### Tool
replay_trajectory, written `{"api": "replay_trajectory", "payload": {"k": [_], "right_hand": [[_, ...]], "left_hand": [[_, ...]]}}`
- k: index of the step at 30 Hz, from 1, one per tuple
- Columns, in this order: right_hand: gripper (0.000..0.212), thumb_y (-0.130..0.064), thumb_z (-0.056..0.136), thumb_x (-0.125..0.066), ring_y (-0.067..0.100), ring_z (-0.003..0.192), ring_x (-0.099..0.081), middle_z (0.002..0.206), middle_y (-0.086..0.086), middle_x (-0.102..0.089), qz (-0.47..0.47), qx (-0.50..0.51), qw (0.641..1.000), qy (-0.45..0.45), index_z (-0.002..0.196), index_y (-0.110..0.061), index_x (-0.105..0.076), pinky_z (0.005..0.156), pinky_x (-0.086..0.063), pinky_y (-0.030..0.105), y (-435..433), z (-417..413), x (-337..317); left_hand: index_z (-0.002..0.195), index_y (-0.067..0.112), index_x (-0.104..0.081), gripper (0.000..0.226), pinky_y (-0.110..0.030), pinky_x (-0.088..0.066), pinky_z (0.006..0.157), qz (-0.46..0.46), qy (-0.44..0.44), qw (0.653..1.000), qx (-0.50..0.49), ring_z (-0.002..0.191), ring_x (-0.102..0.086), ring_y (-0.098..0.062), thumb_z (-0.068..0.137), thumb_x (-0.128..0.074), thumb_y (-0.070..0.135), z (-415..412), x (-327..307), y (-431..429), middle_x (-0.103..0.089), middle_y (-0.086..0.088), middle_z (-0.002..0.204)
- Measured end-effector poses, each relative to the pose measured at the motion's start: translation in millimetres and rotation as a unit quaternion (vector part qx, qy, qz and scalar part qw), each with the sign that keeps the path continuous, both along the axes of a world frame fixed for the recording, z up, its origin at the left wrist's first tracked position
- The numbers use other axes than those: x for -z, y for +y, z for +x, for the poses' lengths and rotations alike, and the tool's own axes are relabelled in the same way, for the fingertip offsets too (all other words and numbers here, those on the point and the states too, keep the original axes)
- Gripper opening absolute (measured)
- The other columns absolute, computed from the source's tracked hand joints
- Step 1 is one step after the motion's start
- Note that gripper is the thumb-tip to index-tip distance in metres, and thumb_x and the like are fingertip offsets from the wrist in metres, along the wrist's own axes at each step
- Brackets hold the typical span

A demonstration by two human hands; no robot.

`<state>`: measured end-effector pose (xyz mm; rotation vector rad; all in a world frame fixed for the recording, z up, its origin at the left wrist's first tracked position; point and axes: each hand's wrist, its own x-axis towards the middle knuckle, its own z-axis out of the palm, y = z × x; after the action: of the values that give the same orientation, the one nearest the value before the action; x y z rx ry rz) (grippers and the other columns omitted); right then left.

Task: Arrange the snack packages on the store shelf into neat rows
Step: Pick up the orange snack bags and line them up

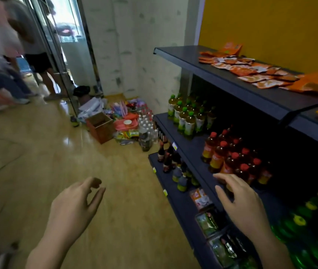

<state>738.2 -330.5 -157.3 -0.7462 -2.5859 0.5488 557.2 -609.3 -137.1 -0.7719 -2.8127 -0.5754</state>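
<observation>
**Empty hands below jumbled snack packets**

Left hand (76,202), at 7 o'clock, is hanging loosely curled and empty. Right hand (239,202), at 5 o'clock, is hovering spread and empty. Orange snack packages (249,71) are lying jumbled on the top shelf (193,59) at 1 o'clock. Best approach: squaring them from one end, using both hands.

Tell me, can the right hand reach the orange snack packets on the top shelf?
Probably yes: the right hand is empty, down by the red-capped bottles, and the orange snack packets lie uncovered on the top shelf.
</observation>
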Motion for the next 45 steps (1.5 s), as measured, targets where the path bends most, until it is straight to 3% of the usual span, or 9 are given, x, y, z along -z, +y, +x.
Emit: {"api": "replay_trajectory", "payload": {"k": [6, 13, 22, 29, 32, 34, 38, 42, 45], "right_hand": [[0.026, -0.023, 0.090, -0.054, 0.001, 0.097, -0.047, 0.107, -0.015, -0.057, -0.041, 0.011, 0.999, -0.012, 0.116, -0.024, -0.060, 0.073, -0.037, 0.020, 4, -58, 18], [0.024, -0.024, 0.092, -0.052, 0.008, 0.102, -0.055, 0.108, -0.015, -0.057, -0.088, -0.011, 0.994, -0.061, 0.115, -0.026, -0.058, 0.083, -0.049, 0.026, 34, -167, 48], [0.026, -0.027, 0.092, -0.051, 0.006, 0.108, -0.054, 0.114, -0.014, -0.059, -0.030, -0.017, 0.999, -0.043, 0.118, -0.026, -0.058, 0.078, -0.039, 0.016, 110, -355, 26], [0.024, -0.029, 0.093, -0.050, -0.003, 0.096, -0.048, 0.113, -0.017, -0.059, -0.040, 0.030, 0.998, -0.045, 0.115, -0.029, -0.058, 0.074, -0.036, 0.014, 154, -451, 20], [0.023, -0.036, 0.094, -0.046, -0.006, 0.096, -0.046, 0.112, -0.023, -0.055, -0.041, 0.070, 0.993, -0.080, 0.114, -0.036, -0.054, 0.070, -0.033, 0.010, 165, -482, 24], [0.022, -0.040, 0.094, -0.043, -0.006, 0.098, -0.047, 0.109, -0.028, -0.052, -0.041, 0.110, 0.990, -0.083, 0.114, -0.040, -0.051, 0.071, -0.034, 0.010, 173, -502, 23], [0.020, -0.042, 0.092, -0.045, -0.002, 0.093, -0.052, 0.103, -0.028, -0.052, -0.033, 0.212, 0.975, -0.053, 0.110, -0.042, -0.052, 0.070, -0.047, 0.020, 183, -534, 1], [0.021, -0.037, 0.089, -0.052, 0.000, 0.093, -0.058, 0.100, -0.024, -0.059, -0.015, 0.297, 0.955, -0.010, 0.109, -0.038, -0.057, 0.074, -0.053, 0.028, 190, -551, -38], [0.023, -0.036, 0.088, -0.053, 0.001, 0.091, -0.060, 0.098, -0.024, -0.060, 0.020, 0.355, 0.935, 0.007, 0.110, -0.036, -0.059, 0.074, -0.054, 0.030, 194, -556, -70]], "left_hand": [[0.095, 0.023, -0.064, 0.016, -0.027, -0.047, 0.059, -0.023, -0.052, 0.998, 0.027, 0.076, -0.064, -0.012, 0.084, -0.061, 0.036, -54, 26, 9, -0.068, 0.012, 0.089], [0.098, 0.027, -0.065, 0.019, -0.024, -0.049, 0.061, -0.078, -0.079, 0.994, 0.014, 0.081, -0.066, -0.008, 0.088, -0.054, 0.038, -154, 55, 41, -0.070, 0.013, 0.092], [0.096, 0.026, -0.064, 0.023, -0.030, -0.050, 0.062, -0.062, -0.022, 0.998, 0.019, 0.078, -0.067, -0.015, 0.090, -0.049, 0.042, -333, 26, 123, -0.070, 0.007, 0.087], [0.099, 0.033, -0.059, 0.023, -0.020, -0.044, 0.056, -0.074, -0.058, 0.995, 0.041, 0.078, -0.064, -0.006, 0.090, -0.043, 0.048, -447, 29, 169, -0.063, 0.017, 0.084], [0.098, 0.040, -0.055, 0.019, -0.019, -0.050, 0.063, -0.086, -0.082, 0.990, 0.073, 0.077, -0.065, -0.003, 0.089, -0.043, 0.051, -503, 35, 197, -0.062, 0.019, 0.081], [0.091, 0.038, -0.059, 0.011, -0.021, -0.047, 0.058, -0.064, -0.083, 0.990, 0.099, 0.075, -0.067, -0.007, 0.086, -0.053, 0.046, -543, 32, 226, -0.061, 0.017, 0.073], [0.085, 0.031, -0.065, 0.006, -0.027, -0.047, 0.055, -0.014, -0.042, 0.978, 0.203, 0.073, -0.067, -0.016, 0.081, -0.064, 0.035, -621, 4, 294, -0.068, 0.007, 0.078], [0.082, 0.029, -0.063, 0.002, -0.027, -0.043, 0.048, 0.050, 0.003, 0.944, 0.325, 0.061, -0.065, -0.017, 0.081, -0.065, 0.029, -672, -28, 371, -0.068, 0.006, 0.069], [0.082, 0.023, -0.064, 0.003, -0.034, -0.050, 0.054, 0.123, 0.019, 0.904, 0.410, 0.060, -0.065, -0.022, 0.082, -0.064, 0.026, -683, -53, 426, -0.067, 0.004, 0.068]]}}
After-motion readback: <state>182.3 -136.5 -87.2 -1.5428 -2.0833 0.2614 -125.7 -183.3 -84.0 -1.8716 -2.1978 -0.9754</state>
